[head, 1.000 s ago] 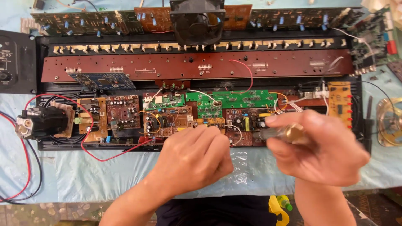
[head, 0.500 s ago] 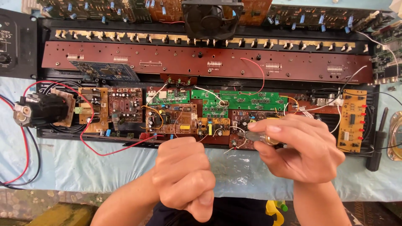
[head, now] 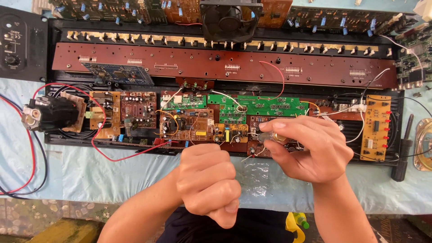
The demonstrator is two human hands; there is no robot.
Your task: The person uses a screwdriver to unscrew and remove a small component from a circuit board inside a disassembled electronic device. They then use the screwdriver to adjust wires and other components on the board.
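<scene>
Head view | right hand (head: pixel 315 150) grips small metal part (head: pixel 274 136), axis sideways | left hand (head: pixel 207 182) fisted

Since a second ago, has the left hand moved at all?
Yes. The left hand, closed in a fist, has drawn back toward the person, away from the open chassis's front edge it had lain against.

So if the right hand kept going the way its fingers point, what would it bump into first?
The right hand points left, holding a small metal part. It would likely meet the small yellow circuit board first, though depth is unclear.
</scene>
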